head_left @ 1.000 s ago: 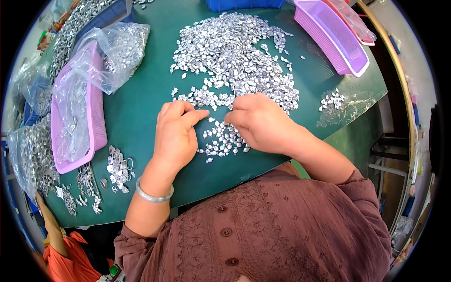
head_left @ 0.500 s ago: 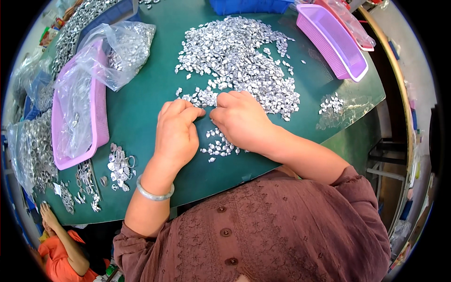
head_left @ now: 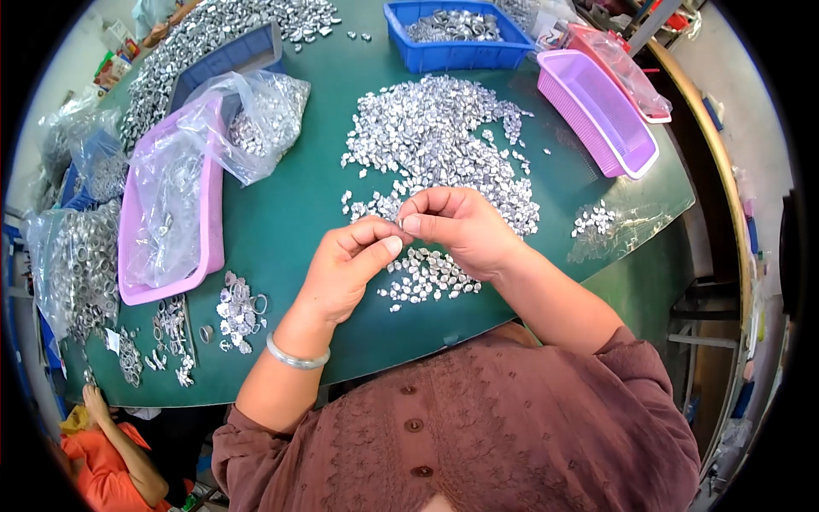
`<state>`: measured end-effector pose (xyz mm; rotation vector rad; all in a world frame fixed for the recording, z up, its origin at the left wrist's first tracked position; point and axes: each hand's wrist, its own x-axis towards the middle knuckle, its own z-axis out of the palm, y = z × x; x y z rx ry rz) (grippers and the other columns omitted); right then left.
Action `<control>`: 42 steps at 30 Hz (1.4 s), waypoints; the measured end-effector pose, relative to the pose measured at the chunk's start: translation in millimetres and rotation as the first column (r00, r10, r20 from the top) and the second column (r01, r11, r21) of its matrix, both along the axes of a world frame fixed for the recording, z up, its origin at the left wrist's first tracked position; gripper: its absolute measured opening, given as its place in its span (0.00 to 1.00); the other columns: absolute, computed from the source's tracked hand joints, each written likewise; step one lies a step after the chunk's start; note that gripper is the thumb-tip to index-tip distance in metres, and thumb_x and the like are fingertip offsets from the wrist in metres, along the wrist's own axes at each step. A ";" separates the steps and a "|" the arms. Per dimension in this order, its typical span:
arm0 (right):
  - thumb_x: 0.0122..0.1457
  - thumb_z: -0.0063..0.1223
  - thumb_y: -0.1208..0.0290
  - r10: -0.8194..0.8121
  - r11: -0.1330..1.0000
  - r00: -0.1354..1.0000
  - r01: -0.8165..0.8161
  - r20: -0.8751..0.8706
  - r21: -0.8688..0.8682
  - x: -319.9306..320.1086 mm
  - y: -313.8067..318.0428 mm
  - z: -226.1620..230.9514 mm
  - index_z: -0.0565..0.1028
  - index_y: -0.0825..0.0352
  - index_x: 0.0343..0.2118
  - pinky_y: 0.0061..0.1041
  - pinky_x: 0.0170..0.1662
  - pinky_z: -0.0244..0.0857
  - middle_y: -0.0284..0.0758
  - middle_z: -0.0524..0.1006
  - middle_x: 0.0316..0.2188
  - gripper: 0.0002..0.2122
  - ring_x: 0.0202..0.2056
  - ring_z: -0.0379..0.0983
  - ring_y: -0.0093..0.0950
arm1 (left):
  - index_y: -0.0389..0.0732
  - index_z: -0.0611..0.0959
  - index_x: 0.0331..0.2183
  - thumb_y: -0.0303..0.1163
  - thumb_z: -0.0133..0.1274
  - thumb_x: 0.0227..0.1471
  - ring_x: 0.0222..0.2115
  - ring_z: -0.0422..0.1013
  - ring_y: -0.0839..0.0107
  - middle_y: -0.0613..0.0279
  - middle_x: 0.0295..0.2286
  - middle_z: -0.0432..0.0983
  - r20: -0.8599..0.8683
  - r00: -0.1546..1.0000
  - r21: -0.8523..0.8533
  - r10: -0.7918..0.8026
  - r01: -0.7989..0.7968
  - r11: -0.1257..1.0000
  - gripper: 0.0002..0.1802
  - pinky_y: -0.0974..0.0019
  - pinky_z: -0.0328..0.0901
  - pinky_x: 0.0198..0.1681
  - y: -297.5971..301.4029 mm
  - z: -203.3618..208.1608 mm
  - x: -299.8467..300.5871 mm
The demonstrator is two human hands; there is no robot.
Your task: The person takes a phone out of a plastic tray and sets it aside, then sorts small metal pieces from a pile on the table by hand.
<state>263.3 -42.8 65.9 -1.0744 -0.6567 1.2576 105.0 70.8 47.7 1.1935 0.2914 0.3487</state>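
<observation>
Head view: our left hand (head_left: 345, 269) and right hand (head_left: 461, 226) meet fingertip to fingertip, pinched shut on a tiny silver metal piece (head_left: 399, 224), lifted just above the small silver cluster (head_left: 426, 275) on the green table (head_left: 299, 205); big pile (head_left: 439, 136) behind.

Clear plastic bags (head_left: 256, 119) of silvery parts lie at the bench's far left, one lining a pink tray (head_left: 162, 230); another clear bag (head_left: 627, 72) drapes the red tray.
</observation>
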 end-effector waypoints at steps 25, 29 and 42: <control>0.62 0.54 0.71 0.082 0.984 0.949 -0.027 -0.306 0.179 -8.3 -4.4 -21.0 0.78 0.67 0.42 0.26 0.44 0.64 0.33 0.78 0.35 0.09 0.36 0.71 0.23 | 0.36 0.84 0.30 0.28 0.57 0.53 0.25 0.67 0.81 0.64 0.27 0.79 -0.013 0.994 -0.340 0.109 -0.107 0.934 0.05 0.76 0.61 0.32 -14.8 3.5 4.0; 0.62 0.53 0.72 0.041 0.988 0.970 -0.004 -0.239 0.153 -7.0 0.8 -16.6 0.77 0.69 0.43 0.26 0.44 0.65 0.34 0.79 0.36 0.09 0.36 0.71 0.23 | 0.36 0.84 0.30 0.27 0.57 0.53 0.25 0.66 0.81 0.65 0.26 0.78 0.007 0.992 -0.314 0.129 -0.120 0.942 0.05 0.76 0.60 0.31 -8.7 4.5 8.1; 0.61 0.55 0.71 -0.068 0.994 0.949 0.092 -0.307 0.062 -15.0 -8.1 -13.8 0.80 0.68 0.38 0.20 0.37 0.62 0.32 0.79 0.31 0.07 0.30 0.70 0.20 | 0.36 0.85 0.31 0.29 0.57 0.54 0.24 0.65 0.82 0.69 0.24 0.76 -0.035 0.992 -0.259 0.121 -0.126 0.958 0.06 0.77 0.60 0.30 -14.9 2.2 5.2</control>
